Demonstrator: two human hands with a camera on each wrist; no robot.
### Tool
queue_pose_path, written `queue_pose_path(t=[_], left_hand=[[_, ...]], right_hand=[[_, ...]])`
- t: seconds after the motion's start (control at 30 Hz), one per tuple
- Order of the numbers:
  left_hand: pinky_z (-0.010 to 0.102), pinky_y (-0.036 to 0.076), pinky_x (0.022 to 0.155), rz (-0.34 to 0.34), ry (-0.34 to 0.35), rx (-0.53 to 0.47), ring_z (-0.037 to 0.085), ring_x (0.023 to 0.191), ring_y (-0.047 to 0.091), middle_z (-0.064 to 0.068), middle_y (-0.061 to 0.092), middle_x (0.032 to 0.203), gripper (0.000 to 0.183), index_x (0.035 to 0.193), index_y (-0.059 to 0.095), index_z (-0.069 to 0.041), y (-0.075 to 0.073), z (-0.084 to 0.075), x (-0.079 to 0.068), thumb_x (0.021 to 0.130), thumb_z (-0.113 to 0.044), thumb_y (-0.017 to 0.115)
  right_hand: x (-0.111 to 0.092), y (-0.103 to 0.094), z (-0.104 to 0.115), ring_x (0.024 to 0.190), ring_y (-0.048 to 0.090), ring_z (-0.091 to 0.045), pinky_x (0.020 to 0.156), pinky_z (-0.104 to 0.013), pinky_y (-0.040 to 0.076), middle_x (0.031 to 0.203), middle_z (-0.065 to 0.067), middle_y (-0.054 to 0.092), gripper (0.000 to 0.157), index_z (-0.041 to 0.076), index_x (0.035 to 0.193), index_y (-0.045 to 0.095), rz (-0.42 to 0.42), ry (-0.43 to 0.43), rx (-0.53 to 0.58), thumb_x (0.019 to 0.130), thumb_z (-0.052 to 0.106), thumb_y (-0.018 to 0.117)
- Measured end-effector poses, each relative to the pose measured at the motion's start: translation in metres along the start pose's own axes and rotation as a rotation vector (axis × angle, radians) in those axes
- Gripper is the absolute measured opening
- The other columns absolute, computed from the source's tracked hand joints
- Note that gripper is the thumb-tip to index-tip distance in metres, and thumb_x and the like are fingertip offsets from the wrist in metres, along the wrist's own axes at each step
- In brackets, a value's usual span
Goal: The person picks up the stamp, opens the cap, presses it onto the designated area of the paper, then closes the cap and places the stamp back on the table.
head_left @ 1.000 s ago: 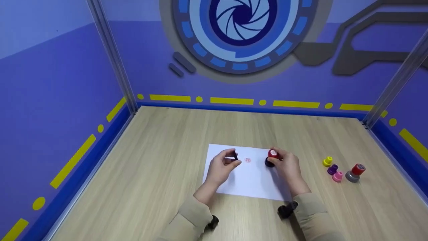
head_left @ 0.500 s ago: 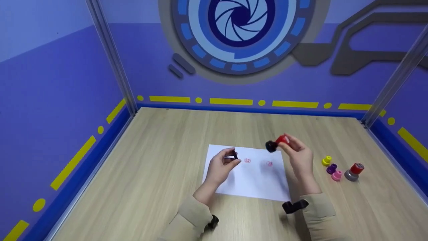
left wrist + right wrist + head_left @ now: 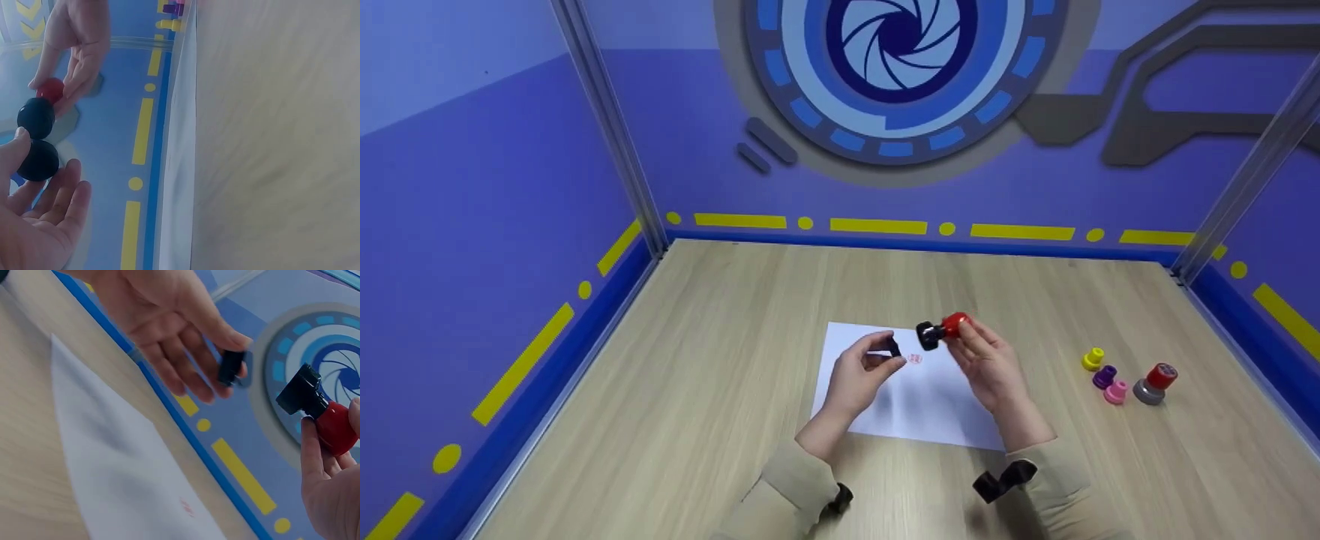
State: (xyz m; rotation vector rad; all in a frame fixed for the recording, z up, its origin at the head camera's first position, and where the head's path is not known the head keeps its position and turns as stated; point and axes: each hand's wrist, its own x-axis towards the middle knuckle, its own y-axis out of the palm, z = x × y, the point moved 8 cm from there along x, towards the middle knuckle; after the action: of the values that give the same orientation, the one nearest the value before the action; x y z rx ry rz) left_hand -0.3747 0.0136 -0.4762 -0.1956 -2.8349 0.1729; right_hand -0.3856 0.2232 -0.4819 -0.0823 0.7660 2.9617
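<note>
My right hand [image 3: 988, 369] grips the red handle of a stamp [image 3: 956, 325], tipped sideways so its black base faces the left hand. My left hand [image 3: 856, 379] pinches a round black cap [image 3: 894, 346] between thumb and fingers. Stamp and cap are held close together above a white sheet of paper [image 3: 915, 412]. A gap between the stamp [image 3: 336, 427] and the cap [image 3: 229, 368] shows in the right wrist view. On the paper, a red print [image 3: 915, 359] lies between the hands; the right hand covers the spot of a second one.
To the right stand small yellow [image 3: 1093, 360], purple [image 3: 1105, 377] and pink [image 3: 1116, 392] stamps, beside a stamp with a red handle and grey base [image 3: 1155, 384]. Blue patterned walls [image 3: 675, 135] enclose the wooden table [image 3: 720, 360] at the back and sides.
The right hand lifted the stamp off the paper, uncovering a second red print, then tilted it and brought it left towards the cap. The left hand stayed nearly in place, turning the cap slightly.
</note>
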Motion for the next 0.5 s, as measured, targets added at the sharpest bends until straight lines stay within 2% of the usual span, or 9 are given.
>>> queue_pose_path(t=[0.2, 0.37, 0.5], left_hand=[[0.025, 0.062, 0.085, 0.011, -0.008, -0.005, 0.026, 0.101, 0.074, 0.016, 0.075, 0.115, 0.043, 0.130, 0.066, -0.001, 0.002, -0.001, -0.001, 0.091, -0.014, 0.079], [0.026, 0.062, 0.087, 0.019, -0.012, 0.000, 0.023, 0.102, 0.074, 0.013, 0.075, 0.115, 0.044, 0.129, 0.067, -0.003, 0.003, -0.001, -0.001, 0.090, -0.015, 0.081], [0.027, 0.062, 0.088, 0.021, -0.015, 0.006, 0.023, 0.102, 0.074, 0.012, 0.075, 0.115, 0.041, 0.127, 0.069, -0.006, 0.003, 0.001, -0.001, 0.089, -0.017, 0.081]], right_hand=[[-0.004, 0.011, -0.018, 0.092, 0.075, -0.008, 0.089, -0.020, 0.060, 0.099, 0.002, 0.078, 0.016, 0.014, 0.104, 0.071, 0.015, 0.047, 0.018, 0.106, 0.009, 0.056], [-0.006, 0.014, -0.024, 0.091, 0.075, -0.009, 0.087, -0.021, 0.061, 0.099, 0.002, 0.076, 0.013, 0.010, 0.105, 0.069, -0.002, 0.066, 0.015, 0.105, 0.006, 0.057], [-0.006, 0.015, -0.026, 0.092, 0.075, -0.010, 0.087, -0.022, 0.061, 0.100, 0.002, 0.076, 0.012, 0.006, 0.114, 0.064, -0.004, 0.075, -0.019, 0.104, 0.005, 0.058]])
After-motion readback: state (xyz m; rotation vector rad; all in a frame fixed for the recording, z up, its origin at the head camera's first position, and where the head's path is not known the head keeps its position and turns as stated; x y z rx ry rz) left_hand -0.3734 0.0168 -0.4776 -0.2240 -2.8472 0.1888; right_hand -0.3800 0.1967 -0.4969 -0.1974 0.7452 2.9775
